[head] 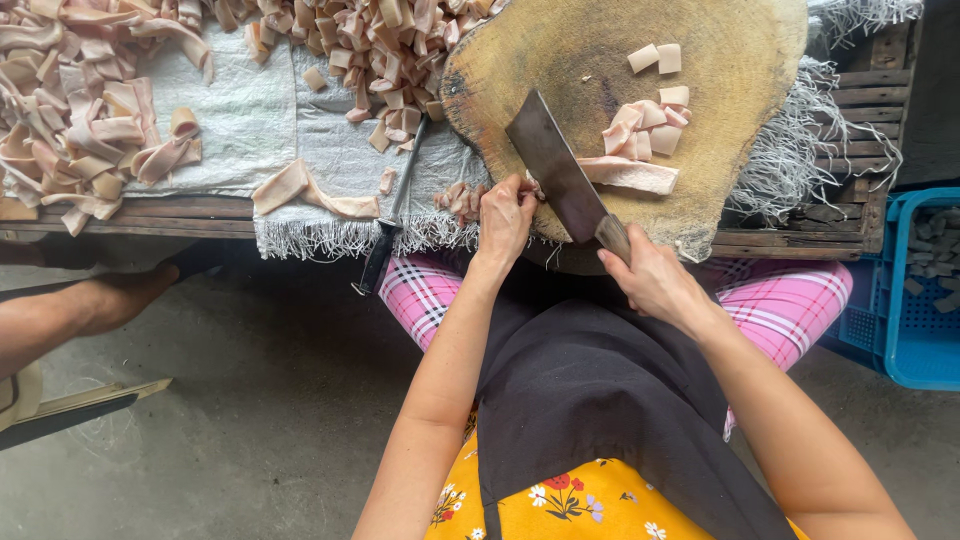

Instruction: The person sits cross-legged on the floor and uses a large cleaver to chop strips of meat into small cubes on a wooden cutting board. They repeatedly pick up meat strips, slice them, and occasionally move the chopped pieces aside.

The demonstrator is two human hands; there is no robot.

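- The right hand (652, 278) is clenched around the handle of a cleaver (562, 178), whose blade lies across the near edge of a round wooden chopping block (560, 50).
- The left hand (505, 215) pinches the near end of a pale pink strip (630, 175) at the block's edge, just beside the blade.
- Judging by what lies about, much cutting is done: a few small cut squares (655, 58) sit on the block, and a large heap of cut pieces (380, 40) lies to its left.
- What is left, it seems: the strip in hand, a small cluster beside it, one loose strip (300, 188) on the cloth, and many long strips (80, 110) piled at far left.
- A dark sharpening rod (392, 215) lies on a white woven cloth (240, 110) with a frayed fringe, spread over wooden slats.
- The floor (270, 400) is bare grey concrete; a blue plastic crate (910, 290) stands at right; another person's forearm (80, 305) reaches in from the left.
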